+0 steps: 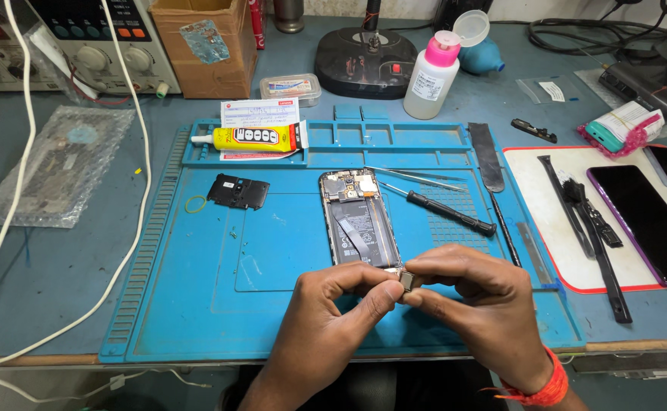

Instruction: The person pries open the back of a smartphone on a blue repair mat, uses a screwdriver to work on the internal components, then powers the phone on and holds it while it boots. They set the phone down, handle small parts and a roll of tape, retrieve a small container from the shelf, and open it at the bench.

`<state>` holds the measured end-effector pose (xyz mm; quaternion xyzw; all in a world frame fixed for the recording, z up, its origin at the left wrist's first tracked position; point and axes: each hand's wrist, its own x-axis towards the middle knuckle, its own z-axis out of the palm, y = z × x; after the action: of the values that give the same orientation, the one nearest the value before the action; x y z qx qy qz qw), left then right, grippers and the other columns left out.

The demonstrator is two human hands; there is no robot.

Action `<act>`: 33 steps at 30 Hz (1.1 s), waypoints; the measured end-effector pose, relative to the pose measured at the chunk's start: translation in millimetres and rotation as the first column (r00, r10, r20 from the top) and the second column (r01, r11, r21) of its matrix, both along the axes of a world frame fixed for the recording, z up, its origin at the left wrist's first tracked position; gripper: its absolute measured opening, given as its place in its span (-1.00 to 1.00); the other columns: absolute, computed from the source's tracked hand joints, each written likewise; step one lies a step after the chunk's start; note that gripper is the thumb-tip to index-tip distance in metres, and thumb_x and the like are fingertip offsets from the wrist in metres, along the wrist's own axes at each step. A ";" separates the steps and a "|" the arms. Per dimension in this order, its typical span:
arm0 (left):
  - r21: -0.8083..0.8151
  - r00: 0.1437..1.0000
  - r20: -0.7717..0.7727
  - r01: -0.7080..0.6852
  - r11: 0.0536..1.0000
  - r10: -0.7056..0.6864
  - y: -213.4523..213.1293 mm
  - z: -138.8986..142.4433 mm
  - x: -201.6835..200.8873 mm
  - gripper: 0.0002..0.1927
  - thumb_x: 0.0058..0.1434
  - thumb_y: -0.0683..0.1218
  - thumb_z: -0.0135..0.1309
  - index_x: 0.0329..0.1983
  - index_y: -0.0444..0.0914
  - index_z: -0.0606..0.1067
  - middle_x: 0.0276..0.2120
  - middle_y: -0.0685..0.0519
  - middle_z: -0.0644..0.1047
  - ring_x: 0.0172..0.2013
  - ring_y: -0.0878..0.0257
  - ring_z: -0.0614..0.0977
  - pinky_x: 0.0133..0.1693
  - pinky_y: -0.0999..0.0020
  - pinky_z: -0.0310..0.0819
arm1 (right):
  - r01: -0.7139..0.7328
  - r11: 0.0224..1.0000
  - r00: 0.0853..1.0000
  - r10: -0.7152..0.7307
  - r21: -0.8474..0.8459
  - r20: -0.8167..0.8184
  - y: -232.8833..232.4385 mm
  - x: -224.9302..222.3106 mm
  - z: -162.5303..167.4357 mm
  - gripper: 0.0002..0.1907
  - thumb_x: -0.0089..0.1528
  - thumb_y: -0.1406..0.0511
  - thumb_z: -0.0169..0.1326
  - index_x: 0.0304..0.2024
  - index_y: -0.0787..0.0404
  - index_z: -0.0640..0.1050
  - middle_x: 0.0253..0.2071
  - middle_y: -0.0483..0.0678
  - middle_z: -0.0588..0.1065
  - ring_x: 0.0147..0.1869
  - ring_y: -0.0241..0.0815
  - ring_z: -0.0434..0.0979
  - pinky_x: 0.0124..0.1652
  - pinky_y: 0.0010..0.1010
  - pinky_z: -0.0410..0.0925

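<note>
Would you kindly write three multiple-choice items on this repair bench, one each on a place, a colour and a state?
1. Where does the screwdriver lie?
A. right of the opened phone
B. on the cardboard box
C. off the mat

2. What colour is the work mat?
A. red
B. blue
C. grey

3. How is the small metal part held?
A. lying loose on the mat
B. in one hand only
C. pinched between the left hand and the right hand

Answers: 1 A, it lies on the mat beside the phone's right edge; 2 B, the mat is plainly blue; 3 C, fingertips of both hands meet on it.
</note>
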<state>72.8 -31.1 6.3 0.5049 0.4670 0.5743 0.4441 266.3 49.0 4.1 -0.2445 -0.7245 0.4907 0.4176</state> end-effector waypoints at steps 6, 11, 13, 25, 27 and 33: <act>0.005 0.999 -0.036 0.001 1.000 0.000 -0.7 2.3 0.1 -0.82 0.28 -0.11 0.18 -0.25 -0.33 0.67 -0.40 0.11 0.68 -0.33 0.46 0.60 -0.26 0.49 0.51 | -0.004 0.999 1.000 0.004 -0.047 0.018 0.5 2.5 -1.0 -0.70 0.10 0.54 0.29 -0.09 0.40 0.67 -0.14 0.11 0.66 -0.07 -0.16 0.68 -0.09 -0.39 0.57; 0.016 0.998 -0.052 -0.016 1.000 0.017 -0.3 3.3 0.9 -0.83 0.26 -0.11 0.19 -0.26 -0.32 0.67 -0.40 0.11 0.69 -0.33 0.47 0.61 -0.27 0.49 0.52 | 0.004 0.997 0.999 -0.008 -0.077 -0.051 -0.4 -0.3 -2.1 -0.61 0.09 0.53 0.29 -0.01 0.34 0.63 -0.15 0.08 0.65 -0.08 -0.17 0.69 -0.07 -0.39 0.58; 0.028 0.998 -0.061 -0.017 0.999 0.019 0.0 3.3 0.7 -0.83 0.25 -0.11 0.19 -0.26 -0.32 0.68 -0.40 0.12 0.69 -0.33 0.47 0.62 -0.26 0.49 0.52 | -0.032 0.999 0.999 0.033 0.034 -0.026 0.3 -0.1 -1.8 -0.71 0.13 0.53 0.29 -0.07 0.36 0.66 -0.13 0.08 0.64 -0.05 -0.18 0.67 -0.08 -0.41 0.56; 0.081 0.990 -0.138 -0.030 0.996 0.041 -0.1 3.2 0.8 -0.83 0.26 -0.11 0.21 -0.28 -0.34 0.63 -0.44 0.08 0.63 -0.39 0.40 0.58 -0.32 0.43 0.48 | -0.010 0.999 0.998 0.013 -0.047 0.059 1.6 1.1 1.6 -0.68 0.12 0.51 0.28 -0.05 0.37 0.67 -0.13 0.07 0.63 -0.08 -0.21 0.65 -0.13 -0.45 0.56; 0.103 0.989 -0.140 -0.034 0.994 0.048 -0.2 3.4 0.7 -0.83 0.27 -0.12 0.20 -0.27 -0.35 0.63 -0.43 0.06 0.63 -0.38 0.37 0.60 -0.30 0.43 0.49 | -0.016 0.999 0.998 0.018 -0.045 0.054 1.4 0.8 1.8 -0.67 0.11 0.51 0.29 -0.04 0.37 0.67 -0.13 0.06 0.62 -0.08 -0.23 0.64 -0.13 -0.46 0.55; 0.125 0.992 -0.120 -0.018 0.992 0.033 -1.4 3.9 0.6 -0.85 0.27 -0.15 0.18 -0.27 -0.38 0.61 -0.41 0.04 0.62 -0.36 0.35 0.62 -0.28 0.42 0.50 | -0.022 1.000 0.998 0.023 -0.021 0.052 1.3 1.0 1.2 -0.67 0.14 0.51 0.27 -0.02 0.35 0.67 -0.15 0.04 0.61 -0.09 -0.25 0.62 -0.14 -0.49 0.53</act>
<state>73.4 -32.5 10.2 0.5596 0.4631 0.5759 0.3750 267.2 50.4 5.3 -0.2533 -0.7330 0.4962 0.3904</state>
